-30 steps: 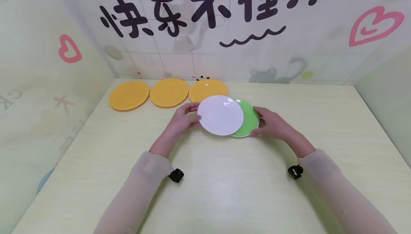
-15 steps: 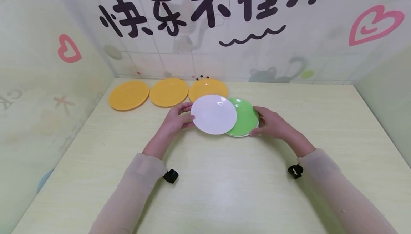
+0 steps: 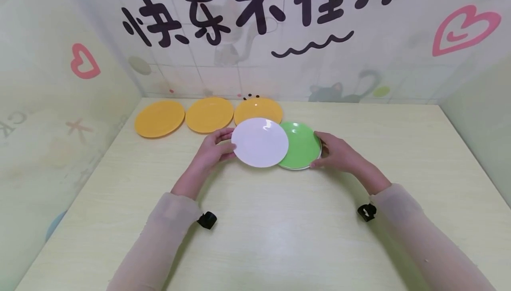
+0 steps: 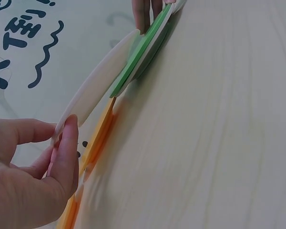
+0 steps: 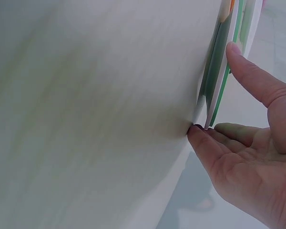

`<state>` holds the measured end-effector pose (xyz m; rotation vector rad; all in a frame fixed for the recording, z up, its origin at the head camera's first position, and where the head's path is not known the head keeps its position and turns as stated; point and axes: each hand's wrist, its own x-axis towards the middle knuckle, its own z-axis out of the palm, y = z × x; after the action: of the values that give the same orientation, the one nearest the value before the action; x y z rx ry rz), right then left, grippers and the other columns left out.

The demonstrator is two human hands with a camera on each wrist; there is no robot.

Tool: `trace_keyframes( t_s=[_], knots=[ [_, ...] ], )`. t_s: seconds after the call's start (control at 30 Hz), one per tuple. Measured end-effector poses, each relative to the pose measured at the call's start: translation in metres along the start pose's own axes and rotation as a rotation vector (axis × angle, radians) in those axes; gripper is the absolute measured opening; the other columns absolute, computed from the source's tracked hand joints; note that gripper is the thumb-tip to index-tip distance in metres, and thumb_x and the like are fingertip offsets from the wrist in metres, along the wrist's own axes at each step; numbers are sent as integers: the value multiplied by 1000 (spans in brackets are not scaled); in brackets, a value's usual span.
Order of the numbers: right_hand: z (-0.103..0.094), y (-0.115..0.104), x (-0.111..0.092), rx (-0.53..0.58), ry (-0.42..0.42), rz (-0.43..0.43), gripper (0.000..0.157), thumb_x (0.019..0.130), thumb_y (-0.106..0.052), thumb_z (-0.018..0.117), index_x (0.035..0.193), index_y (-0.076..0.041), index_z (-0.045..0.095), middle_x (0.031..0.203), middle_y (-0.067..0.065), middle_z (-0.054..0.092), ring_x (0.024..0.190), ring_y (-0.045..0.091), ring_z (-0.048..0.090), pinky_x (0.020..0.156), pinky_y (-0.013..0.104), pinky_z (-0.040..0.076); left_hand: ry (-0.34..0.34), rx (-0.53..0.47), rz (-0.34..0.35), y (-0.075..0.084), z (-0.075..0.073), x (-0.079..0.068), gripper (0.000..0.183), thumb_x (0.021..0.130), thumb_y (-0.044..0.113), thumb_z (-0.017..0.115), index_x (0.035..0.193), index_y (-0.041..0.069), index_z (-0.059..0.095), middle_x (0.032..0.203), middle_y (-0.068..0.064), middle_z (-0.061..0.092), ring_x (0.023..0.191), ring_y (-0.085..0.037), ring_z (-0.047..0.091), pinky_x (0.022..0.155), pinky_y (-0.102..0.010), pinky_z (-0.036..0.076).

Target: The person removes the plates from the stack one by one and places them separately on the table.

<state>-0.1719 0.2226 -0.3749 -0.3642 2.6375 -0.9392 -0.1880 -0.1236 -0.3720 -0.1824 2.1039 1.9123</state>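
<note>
My left hand [image 3: 213, 151] pinches the left rim of a white plate [image 3: 259, 142], with the thumb on one face and fingers behind. In the left wrist view this white plate [image 4: 97, 81] tilts up at its near end, above the stack. Its right part covers the left side of a green plate [image 3: 305, 147]. Under the green plate, a white plate's rim [image 5: 222, 76] shows in the right wrist view. My right hand [image 3: 335, 151] grips this stack at its right edge, thumb on the near rim, fingers curved around the far side and underneath.
Three orange plates, the left one [image 3: 159, 119], the middle one [image 3: 209, 114] and the right one [image 3: 259, 107], lie in a row along the back wall. The white plate partly hides the right one. A printed wall [image 3: 255, 73] bounds the pale wooden table [image 3: 275, 229] behind.
My left hand has drawn the white plate leftward, so more of the green plate shows. The right hand and the stack have stayed in place.
</note>
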Motion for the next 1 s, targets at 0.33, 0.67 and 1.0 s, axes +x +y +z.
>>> trace_keyframes(
  t_s=[0.33, 0.67, 1.0],
  knots=[
    [1, 2, 1, -3, 1, 2, 100, 82, -23, 83, 153, 10, 20, 159, 30, 26, 143, 47, 34, 119, 55, 35, 11, 3, -12, -3, -6, -2, 58, 94, -4, 60, 148, 5, 41, 138, -12, 47, 86, -7, 62, 76, -19, 61],
    [1, 1, 1, -9, 1, 4, 101, 82, -24, 83, 153, 10, 20, 158, 31, 26, 144, 47, 34, 120, 55, 33, 18, -2, -5, -4, -15, -4, 59, 94, -5, 58, 150, 3, 39, 139, -13, 46, 86, -6, 62, 78, -19, 61],
    [0, -1, 0, -14, 3, 0, 100, 82, -23, 83, 153, 11, 21, 158, 31, 28, 143, 47, 35, 120, 55, 32, 39, -17, -21, -3, -25, -6, 59, 94, -5, 58, 149, 4, 40, 135, -10, 48, 84, -6, 63, 77, -19, 61]
  ],
)
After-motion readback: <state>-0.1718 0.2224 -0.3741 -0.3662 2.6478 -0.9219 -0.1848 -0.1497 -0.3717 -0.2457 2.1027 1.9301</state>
